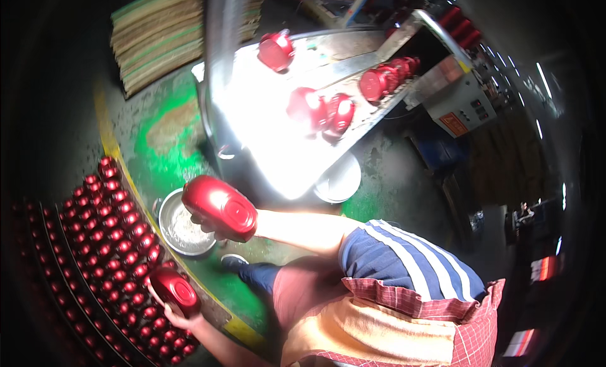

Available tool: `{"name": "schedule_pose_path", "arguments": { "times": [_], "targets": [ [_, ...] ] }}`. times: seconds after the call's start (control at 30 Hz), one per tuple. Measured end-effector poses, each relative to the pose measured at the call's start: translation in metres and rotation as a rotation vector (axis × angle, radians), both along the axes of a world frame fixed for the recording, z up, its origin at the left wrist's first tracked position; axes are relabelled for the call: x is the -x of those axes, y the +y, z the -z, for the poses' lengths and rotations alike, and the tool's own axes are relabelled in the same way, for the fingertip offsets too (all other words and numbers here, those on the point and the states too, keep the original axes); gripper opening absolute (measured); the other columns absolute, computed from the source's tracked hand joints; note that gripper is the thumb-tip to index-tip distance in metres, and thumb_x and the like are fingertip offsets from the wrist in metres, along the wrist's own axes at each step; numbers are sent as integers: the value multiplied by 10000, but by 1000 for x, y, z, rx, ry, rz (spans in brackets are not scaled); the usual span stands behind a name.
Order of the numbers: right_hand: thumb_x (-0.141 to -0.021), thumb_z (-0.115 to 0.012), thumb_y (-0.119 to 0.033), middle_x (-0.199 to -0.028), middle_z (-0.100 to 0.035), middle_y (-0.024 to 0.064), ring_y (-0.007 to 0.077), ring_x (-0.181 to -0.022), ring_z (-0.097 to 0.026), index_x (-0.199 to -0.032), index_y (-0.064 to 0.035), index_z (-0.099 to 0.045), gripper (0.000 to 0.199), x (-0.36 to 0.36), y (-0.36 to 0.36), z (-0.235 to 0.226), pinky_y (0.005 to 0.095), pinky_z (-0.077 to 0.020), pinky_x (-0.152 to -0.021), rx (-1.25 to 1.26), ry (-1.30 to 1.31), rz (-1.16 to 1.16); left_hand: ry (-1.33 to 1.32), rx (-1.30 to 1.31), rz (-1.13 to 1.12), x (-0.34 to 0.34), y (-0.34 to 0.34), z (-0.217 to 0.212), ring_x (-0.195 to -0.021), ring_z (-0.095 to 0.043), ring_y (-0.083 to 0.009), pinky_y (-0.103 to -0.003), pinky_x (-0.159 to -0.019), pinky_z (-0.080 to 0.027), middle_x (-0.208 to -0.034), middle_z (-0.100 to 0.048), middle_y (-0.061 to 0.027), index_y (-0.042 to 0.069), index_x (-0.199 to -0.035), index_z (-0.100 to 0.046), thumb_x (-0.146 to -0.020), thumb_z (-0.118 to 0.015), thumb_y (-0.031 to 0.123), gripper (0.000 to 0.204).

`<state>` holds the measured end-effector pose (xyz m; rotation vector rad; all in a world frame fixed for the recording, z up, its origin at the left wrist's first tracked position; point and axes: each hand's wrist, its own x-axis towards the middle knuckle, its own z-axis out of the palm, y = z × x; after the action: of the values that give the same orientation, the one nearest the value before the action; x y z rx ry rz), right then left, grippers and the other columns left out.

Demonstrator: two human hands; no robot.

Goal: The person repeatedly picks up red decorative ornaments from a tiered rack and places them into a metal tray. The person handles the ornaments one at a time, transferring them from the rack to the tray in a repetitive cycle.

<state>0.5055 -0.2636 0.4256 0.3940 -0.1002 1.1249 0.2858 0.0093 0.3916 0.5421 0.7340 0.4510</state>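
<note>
Left hand (pixel 182 319) is wrapped round a red vessel (pixel 175 290), low beside the rows of red pieces (pixel 120 241); from where I sit, I can't tell whether that vessel touches them. The right hand (pixel 207 227) grips an oval red vessel (pixel 221 208) from beneath, only its dark fingers showing past the edge, and in my view the vessel overlaps the metal basin (pixel 169 209), near the glaring desk (pixel 255 114) where more red pieces (pixel 276 50) lie. I read the step in hand as handling one vessel per hand between rows and desk, direction unclear to me. I judge the next move calls for firm holds on both smooth-looking shells, keeping the left one from knocking its close-packed neighbours.
</note>
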Motion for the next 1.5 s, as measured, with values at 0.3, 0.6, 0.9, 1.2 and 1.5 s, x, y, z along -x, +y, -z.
{"name": "schedule_pose_path", "arguments": {
  "times": [0.3,0.6,0.9,1.2,1.5],
  "targets": [
    [-1026,-538,-246,-1208,-673,121,200,-1109,-658,-1291,-47,-579,334,96,-263,-95,400,-529,-990,808,-180,441,-116,-444,470,48,-184,-99,-1317,-479,-367,-490,-1098,-414,-1432,-488,-178,41,-1518,-319,-826,-553,263,763],
    [-955,-663,-177,-1191,-647,64,146,-1096,-620,-1322,-93,-570,389,150,-503,-128,332,-507,-979,1848,-200,949,-135,-491,657,58,-281,-121,-1313,-475,-348,-489,-1102,-397,-1422,-494,-161,7,-1479,-365,-787,-573,213,751],
    [-776,-804,-126,-1190,-604,112,262,-1103,-571,-1200,-158,-700,438,17,-675,-124,355,-458,-991,2639,-784,1477,103,-789,732,-79,-403,-173,-1236,-530,-249,-373,-1078,-406,-1356,-550,-122,4,-1423,-470,-777,-638,56,669],
    [-808,-779,-244,-1337,-543,74,319,-1212,-518,-1221,-358,-674,441,-185,-689,-78,406,-438,-1028,2873,-1015,1342,307,-1637,547,-269,-567,-160,-1274,-519,-355,-405,-1048,-440,-1443,-472,-223,234,-1361,-598,-790,-774,106,611],
    [-820,-721,-82,-1532,-290,257,416,-1409,-268,-1364,-267,-590,589,-246,-712,-44,456,-325,-1131,2790,-1072,1262,517,-1831,643,-345,-647,-97,-1374,-352,-473,-496,-1099,-384,-1547,-268,-282,321,-1380,-561,-745,-837,186,706]
  ]
}}
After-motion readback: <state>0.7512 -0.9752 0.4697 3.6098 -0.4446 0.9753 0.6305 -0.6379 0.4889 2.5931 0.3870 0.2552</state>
